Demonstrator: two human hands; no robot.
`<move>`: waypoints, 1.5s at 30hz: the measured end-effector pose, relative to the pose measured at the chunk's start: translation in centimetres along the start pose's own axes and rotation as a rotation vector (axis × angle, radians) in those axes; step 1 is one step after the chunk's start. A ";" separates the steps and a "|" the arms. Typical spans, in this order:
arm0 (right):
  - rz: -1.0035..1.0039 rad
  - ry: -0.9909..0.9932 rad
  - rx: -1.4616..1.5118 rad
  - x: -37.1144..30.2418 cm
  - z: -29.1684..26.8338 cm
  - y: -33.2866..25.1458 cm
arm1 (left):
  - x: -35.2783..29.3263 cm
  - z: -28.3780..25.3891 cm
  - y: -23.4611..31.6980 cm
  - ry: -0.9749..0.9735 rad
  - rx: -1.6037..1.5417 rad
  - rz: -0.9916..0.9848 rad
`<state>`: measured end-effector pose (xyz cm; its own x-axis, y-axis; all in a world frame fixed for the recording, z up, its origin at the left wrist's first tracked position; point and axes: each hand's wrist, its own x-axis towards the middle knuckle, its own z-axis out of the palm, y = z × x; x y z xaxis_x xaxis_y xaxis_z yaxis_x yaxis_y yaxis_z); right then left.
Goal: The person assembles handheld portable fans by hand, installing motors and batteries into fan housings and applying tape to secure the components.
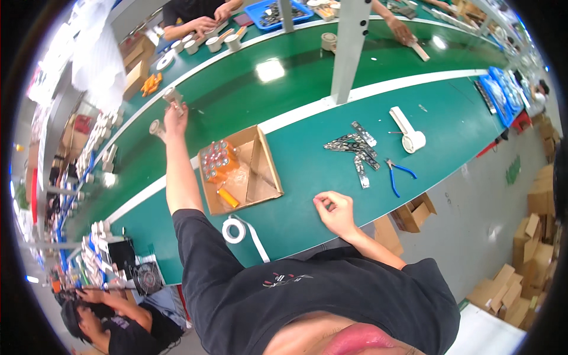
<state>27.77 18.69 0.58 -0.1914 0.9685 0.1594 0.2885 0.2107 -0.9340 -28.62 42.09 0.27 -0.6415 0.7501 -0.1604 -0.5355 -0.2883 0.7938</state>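
Reaching far left, the left hand point(176, 112) pinches a small grey part point(173, 96), probably light and stiff; the right hand point(335, 212) rests loosely curled, empty, on the green table point(307, 171).

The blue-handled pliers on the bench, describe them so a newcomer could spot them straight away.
On the green workbench, look right of the open cardboard box, just past the pile of metal strips. The pliers lie there alone, the only tool with blue handles.

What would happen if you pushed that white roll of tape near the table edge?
The white roll of tape lies flat on the green table, so it would probably slide, not roll. It looks light. Its loose tail would likely drag floppily behind.
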 end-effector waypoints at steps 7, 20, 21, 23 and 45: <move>-0.062 -0.037 0.018 -0.3 0.3 -0.6 | -1.2 -2.5 0.9 0.138 0.296 0.023; -0.063 -0.120 0.139 -0.8 0.1 -0.6 | -44.1 -9.1 -0.7 0.047 1.200 0.611; -0.056 -0.126 0.139 -1.0 0.2 -1.0 | -46.4 -8.2 -1.0 -0.046 1.451 0.617; -0.141 -0.330 0.174 -1.5 1.0 -3.0 | -49.7 -7.7 -1.9 -0.165 1.597 0.546; 0.309 -0.896 0.678 -0.2 7.0 -11.5 | -51.8 -2.4 2.5 -0.247 1.336 0.880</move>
<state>17.93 15.19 9.03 -0.8732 0.4683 -0.1350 -0.0698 -0.3943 -0.9163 1.97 1.10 9.16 -0.3052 0.7516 0.5848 0.8508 -0.0607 0.5220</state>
